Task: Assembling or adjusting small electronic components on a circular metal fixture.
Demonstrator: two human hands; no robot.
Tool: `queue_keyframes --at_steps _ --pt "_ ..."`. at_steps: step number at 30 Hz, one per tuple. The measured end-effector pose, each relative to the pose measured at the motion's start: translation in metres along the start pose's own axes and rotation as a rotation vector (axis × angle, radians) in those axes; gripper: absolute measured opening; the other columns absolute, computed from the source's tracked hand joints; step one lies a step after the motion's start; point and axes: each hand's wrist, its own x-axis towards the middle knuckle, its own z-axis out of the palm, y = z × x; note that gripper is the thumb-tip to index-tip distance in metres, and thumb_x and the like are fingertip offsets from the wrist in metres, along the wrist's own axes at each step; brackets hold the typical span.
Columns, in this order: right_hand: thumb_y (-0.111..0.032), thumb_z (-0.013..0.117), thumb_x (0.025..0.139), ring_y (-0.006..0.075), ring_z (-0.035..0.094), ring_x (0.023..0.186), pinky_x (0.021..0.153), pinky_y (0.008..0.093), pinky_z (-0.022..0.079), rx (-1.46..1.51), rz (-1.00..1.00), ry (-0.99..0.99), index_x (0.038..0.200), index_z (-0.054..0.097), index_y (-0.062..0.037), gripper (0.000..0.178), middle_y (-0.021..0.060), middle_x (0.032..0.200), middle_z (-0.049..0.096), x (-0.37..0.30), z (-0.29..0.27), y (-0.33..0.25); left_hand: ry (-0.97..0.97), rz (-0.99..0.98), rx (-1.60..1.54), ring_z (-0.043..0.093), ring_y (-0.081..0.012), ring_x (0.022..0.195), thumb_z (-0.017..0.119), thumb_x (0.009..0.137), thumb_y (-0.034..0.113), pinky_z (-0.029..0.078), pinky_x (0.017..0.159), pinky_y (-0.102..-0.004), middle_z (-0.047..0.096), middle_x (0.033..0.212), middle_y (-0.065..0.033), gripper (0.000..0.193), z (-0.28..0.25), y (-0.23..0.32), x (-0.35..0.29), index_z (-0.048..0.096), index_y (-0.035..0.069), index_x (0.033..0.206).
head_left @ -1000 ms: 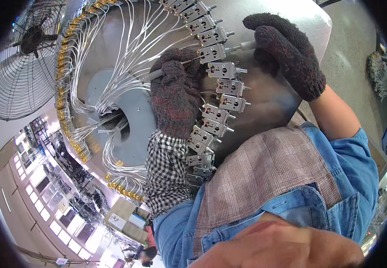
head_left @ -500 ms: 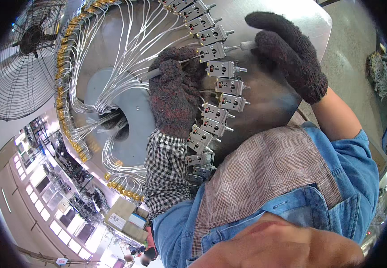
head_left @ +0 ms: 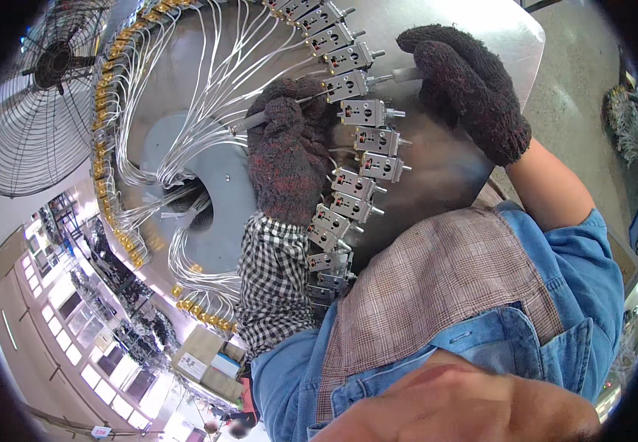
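In a dark knitted glove, my left hand (head_left: 289,166) is closed around a thin screwdriver-like tool with a grey handle (head_left: 248,123). Its narrow shank reaches the inner side of a small silver metal box (head_left: 346,86). My right hand (head_left: 470,92), gloved the same way, grips a second tool by its pale grey handle (head_left: 407,74). That tool's tip meets the stud on the outer side of the same box. More boxes of this kind (head_left: 363,113), each with a threaded stud pointing outward, stand in a curved row beside my left hand.
White wires (head_left: 186,147) run from a round metal plate's central hole toward the boxes and toward brass-coloured fittings (head_left: 100,125) along the far rim. A caged fan (head_left: 54,66) stands at left. Cardboard boxes (head_left: 208,361) sit lower left. A grey sheet-metal surface (head_left: 474,22) extends under my right hand.
My right hand has shifted slightly left, and its raised fingers have curled in around the handle. My left hand and its tool have hardly moved.
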Motion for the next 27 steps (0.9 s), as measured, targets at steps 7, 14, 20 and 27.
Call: queue_keyframes --at_steps 7,14,20,27 --pt "-0.022 0.053 0.087 0.0112 0.057 0.077 0.068 0.0259 0.047 0.185 0.087 0.021 0.114 0.055 -0.0074 0.031 0.0068 0.09 0.059 -0.004 0.001 -0.01 -0.008 -0.024 0.001 0.06 -0.0235 0.088 0.052 0.089 0.017 0.054 0.073 -0.0303 0.058 0.101 -0.0118 0.02 0.002 0.003 -0.002 0.049 0.005 0.105" --pt "-0.017 0.054 0.087 0.0117 0.052 0.085 0.076 0.0242 0.044 0.129 -0.011 -0.019 0.12 0.05 -0.0046 0.035 0.0064 0.093 0.056 -0.008 -0.001 -0.004 0.078 -0.052 0.103 0.063 -0.0184 0.076 0.049 0.091 0.019 0.05 0.051 -0.0191 0.06 0.097 -0.0107 0.018 0.008 0.008 -0.006 0.052 0.005 0.102" --pt "-0.015 0.056 0.086 0.0112 0.056 0.073 0.065 0.0239 0.047 0.337 -0.009 0.145 0.119 0.051 -0.0077 0.034 0.006 0.084 0.061 -0.028 0.008 0.012 0.071 0.003 0.267 0.063 -0.0163 0.073 0.048 0.091 0.019 0.049 0.048 -0.0181 0.061 0.094 -0.0118 0.022 0.006 0.01 -0.011 0.052 0.001 0.103" --pt "-0.016 0.052 0.088 0.0177 0.057 0.079 0.072 0.0293 0.046 0.38 -0.014 0.147 0.127 0.039 -0.0032 0.043 0.0149 0.095 0.06 -0.065 0.014 0.017 -0.036 -0.033 0.145 0.063 -0.021 0.077 0.043 0.093 0.019 0.056 0.061 -0.0267 0.059 0.095 -0.0156 0.022 -0.004 0.006 -0.014 0.05 0.0 0.102"
